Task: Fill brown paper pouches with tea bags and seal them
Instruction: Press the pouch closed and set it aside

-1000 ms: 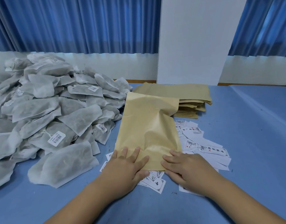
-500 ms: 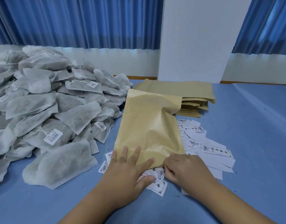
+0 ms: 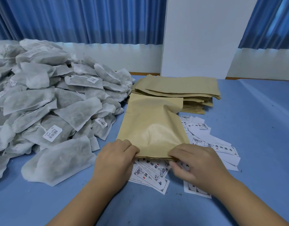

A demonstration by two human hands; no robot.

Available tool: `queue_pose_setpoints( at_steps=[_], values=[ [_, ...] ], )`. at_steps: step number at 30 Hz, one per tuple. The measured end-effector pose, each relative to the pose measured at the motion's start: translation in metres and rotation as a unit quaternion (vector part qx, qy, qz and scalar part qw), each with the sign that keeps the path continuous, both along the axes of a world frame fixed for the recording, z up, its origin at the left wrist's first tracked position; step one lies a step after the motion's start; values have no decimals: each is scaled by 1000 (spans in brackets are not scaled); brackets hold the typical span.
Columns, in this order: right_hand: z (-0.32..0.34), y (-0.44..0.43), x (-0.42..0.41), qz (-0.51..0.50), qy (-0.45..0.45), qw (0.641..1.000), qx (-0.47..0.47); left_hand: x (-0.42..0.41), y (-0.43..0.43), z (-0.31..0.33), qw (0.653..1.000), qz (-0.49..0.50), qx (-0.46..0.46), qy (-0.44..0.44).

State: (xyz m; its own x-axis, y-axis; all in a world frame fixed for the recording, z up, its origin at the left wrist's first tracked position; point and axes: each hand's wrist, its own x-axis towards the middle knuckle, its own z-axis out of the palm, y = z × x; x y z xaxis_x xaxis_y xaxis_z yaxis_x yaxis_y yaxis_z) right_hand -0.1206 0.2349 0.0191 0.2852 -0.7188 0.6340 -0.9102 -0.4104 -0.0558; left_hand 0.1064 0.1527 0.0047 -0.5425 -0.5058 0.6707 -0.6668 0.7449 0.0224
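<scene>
Brown paper pouch (image 3: 150, 124) lies flat in front of me on the blue table (image 3: 254, 136), its near edge in both my hands. My left hand (image 3: 114, 160) grips the near left corner, fingers curled over the paper with the knuckles up. My right hand (image 3: 199, 163) pinches the near edge towards the right corner, fingers bent and bunched together on the paper, thumb below. Under that edge and under my hands lie loose printed labels (image 3: 148, 175), white slips with black characters and small red marks, fanned out and overlapping; more of them spread to the right of the pouch. The pouch itself is creased and puffs up a little in the middle, and its far end has one corner folded down. I cannot tell whether anything is inside.

To my left, one grey tea bag (image 3: 59, 163) lies by itself at the near foot of a big heap of tea bags (image 3: 50, 95), some with white barcode tags (image 3: 52, 133) on strings. The heap reaches up to the pouch's left side. Just beyond the pouch's far end sits a stack of flat pouches (image 3: 181, 88), touching the heap's right edge. Behind the table stand a white pillar (image 3: 201, 35) and blue curtains (image 3: 75, 18).
</scene>
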Motion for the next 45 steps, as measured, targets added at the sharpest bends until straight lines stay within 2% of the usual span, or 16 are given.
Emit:
queue_pose_setpoints(
  at_steps=[5, 10, 17, 23, 35, 41, 45],
  values=[
    [-2, -2, -5, -7, 30, 999, 16, 4, -2, 1, 1000, 2, 7, 9],
    [-3, -4, -6, -14, 19, 1000, -12, 4, -2, 2, 1000, -1, 0, -3],
    [-3, -4, -3, -29, 1, 1000, -5, 2, 0, 0, 999, -2, 33, -15],
    [-2, -2, 1, -11, 8, 1000, -11, -13, 3, -1, 998, -45, -7, -41],
    [-5, -5, 12, -46, 43, 997, -38, -39, 9, 9, 994, -80, 27, -64],
    [-1, -4, 2, -13, 15, 1000, 6, -40, 2, 6, 995, -81, 31, -47],
    [-1, -3, 0, -2, -16, 1000, -26, -36, 6, 3, 996, -75, 39, -16]
  ],
)
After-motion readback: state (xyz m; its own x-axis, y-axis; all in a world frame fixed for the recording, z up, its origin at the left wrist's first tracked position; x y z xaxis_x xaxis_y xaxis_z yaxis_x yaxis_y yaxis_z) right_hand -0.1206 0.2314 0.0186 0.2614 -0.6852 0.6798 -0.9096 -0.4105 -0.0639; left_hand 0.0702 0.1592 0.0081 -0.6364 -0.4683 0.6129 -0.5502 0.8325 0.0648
